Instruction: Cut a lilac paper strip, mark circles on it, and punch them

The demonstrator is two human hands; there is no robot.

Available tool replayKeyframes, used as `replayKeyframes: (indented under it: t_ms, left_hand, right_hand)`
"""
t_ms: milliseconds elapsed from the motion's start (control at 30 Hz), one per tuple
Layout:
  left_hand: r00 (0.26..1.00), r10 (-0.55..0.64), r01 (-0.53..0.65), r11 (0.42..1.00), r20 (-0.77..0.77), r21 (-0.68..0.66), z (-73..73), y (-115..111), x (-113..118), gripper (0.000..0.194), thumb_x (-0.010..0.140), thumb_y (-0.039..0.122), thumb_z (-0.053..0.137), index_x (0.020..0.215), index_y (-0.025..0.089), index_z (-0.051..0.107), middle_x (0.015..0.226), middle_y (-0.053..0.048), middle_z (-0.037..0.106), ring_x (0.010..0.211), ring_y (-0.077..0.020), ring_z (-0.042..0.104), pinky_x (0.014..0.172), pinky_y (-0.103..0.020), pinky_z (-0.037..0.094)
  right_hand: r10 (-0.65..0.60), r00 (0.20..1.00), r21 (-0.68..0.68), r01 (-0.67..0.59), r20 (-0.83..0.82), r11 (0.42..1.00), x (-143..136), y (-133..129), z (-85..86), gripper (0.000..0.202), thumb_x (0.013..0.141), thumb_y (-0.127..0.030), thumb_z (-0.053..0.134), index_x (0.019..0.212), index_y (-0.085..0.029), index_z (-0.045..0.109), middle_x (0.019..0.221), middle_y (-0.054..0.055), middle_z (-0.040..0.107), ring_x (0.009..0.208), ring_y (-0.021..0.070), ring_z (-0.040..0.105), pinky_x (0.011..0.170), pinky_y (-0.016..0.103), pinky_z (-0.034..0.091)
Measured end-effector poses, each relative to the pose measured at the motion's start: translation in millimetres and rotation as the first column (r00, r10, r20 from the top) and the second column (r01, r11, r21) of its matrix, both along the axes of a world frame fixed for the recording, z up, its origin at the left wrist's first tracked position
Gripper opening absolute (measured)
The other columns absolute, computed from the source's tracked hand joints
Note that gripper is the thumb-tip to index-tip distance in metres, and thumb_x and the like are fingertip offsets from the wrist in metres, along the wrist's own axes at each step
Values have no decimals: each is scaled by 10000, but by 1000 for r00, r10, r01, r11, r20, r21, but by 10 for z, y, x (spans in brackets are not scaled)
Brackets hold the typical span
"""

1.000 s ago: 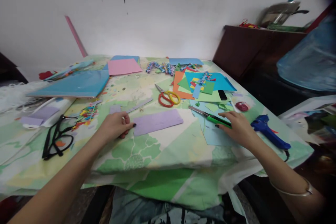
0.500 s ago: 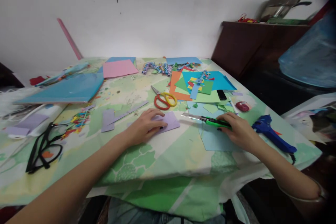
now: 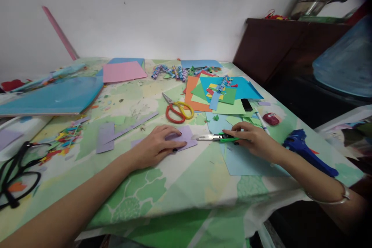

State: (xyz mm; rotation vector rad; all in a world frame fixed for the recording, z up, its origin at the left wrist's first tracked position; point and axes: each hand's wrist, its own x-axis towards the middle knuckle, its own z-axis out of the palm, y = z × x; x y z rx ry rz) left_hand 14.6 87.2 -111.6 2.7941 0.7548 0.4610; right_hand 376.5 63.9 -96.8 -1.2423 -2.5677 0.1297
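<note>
My left hand [image 3: 158, 143] lies palm down on a piece of purple paper [image 3: 186, 133], its fingers spread and pressing it to the tablecloth. In my right hand [image 3: 252, 139] is a green and black utility knife [image 3: 222, 137], gripped by the handle with its blade out to the left. The blade's tip is at the right corner of the purple paper. Light blue paper [image 3: 247, 162] lies under my right hand. Just beyond the purple paper are red and yellow scissors [image 3: 178, 111]. Purple offcuts [image 3: 106, 137] lie left of my left hand.
Coloured paper sheets [image 3: 196, 93] and rolled paper pieces [image 3: 174, 73] are at the back. A blue glue gun [image 3: 308, 153] and a dark red object [image 3: 271, 119] sit at right. At left are black glasses [image 3: 20, 174], colourful scraps [image 3: 62, 137] and a blue folder [image 3: 52, 95].
The utility knife has moved left, bringing its blade to the purple paper's corner. My left hand stays on the paper. The view has shifted slightly.
</note>
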Motion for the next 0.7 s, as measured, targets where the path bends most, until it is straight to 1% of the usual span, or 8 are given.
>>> replayKeyframes:
  t_ms: [100, 200, 267, 333, 467, 600, 700]
  left_hand:
    - [999, 5, -3, 999, -41, 32, -8, -3, 16, 434, 939, 222, 376, 1312, 428, 459, 1302, -46, 497, 1205, -250, 403, 1019, -493, 301]
    - [994, 34, -26, 996, -103, 83, -27, -3, 28, 467, 933, 209, 376, 1310, 480, 431, 1347, -28, 458, 1259, -281, 343, 1049, -602, 175]
    - [990, 40, -28, 996, -139, 85, -37, 1, 31, 501, 924, 184, 376, 1319, 490, 409, 1377, -26, 428, 1295, -295, 304, 1048, -644, 115]
    - [989, 32, -23, 998, -145, 63, -41, 9, 31, 512, 919, 171, 371, 1324, 483, 406, 1395, -24, 411, 1313, -293, 287, 1056, -636, 117]
    - [992, 23, -18, 999, -128, 43, -44, 28, 29, 491, 920, 187, 378, 1309, 482, 428, 1396, -5, 416, 1305, -273, 304, 1072, -602, 135]
    - [992, 25, -19, 999, -124, 43, -51, 38, 31, 496, 918, 184, 377, 1306, 489, 427, 1387, -3, 423, 1291, -267, 318, 1069, -602, 138]
    - [989, 28, -20, 998, -144, 55, -51, 36, 37, 515, 914, 171, 376, 1311, 496, 414, 1385, -9, 414, 1290, -272, 315, 1060, -610, 145]
  right_hand:
    - [49, 998, -5, -49, 30, 999, -7, -6, 29, 545, 846, -80, 428, 1330, -324, 493, 1060, 87, 592, 938, 190, 577, 806, 345, 502]
    - [90, 994, 5, -91, 54, 996, -31, -43, 58, 561, 848, -48, 394, 1330, -318, 495, 1056, 95, 585, 934, 193, 563, 802, 354, 490]
    - [100, 994, 12, -101, 48, 995, -38, -71, 65, 558, 840, -38, 395, 1313, -307, 517, 1066, 98, 583, 939, 195, 562, 804, 356, 486]
    - [97, 995, 10, -97, 39, 995, -28, -91, 63, 566, 832, -33, 397, 1306, -315, 523, 1074, 94, 586, 947, 197, 566, 799, 352, 489]
    - [66, 997, -4, -66, 37, 998, 22, -93, 46, 581, 822, -35, 391, 1298, -339, 528, 1085, 88, 590, 966, 210, 568, 795, 363, 498]
    - [92, 995, 11, -93, 35, 996, 42, -58, 27, 581, 814, -45, 385, 1288, -345, 538, 1072, 87, 591, 942, 211, 564, 779, 376, 498]
    - [96, 994, 24, -97, 47, 995, 5, -42, 37, 594, 806, -27, 378, 1282, -340, 546, 1061, 86, 586, 948, 211, 557, 791, 375, 485]
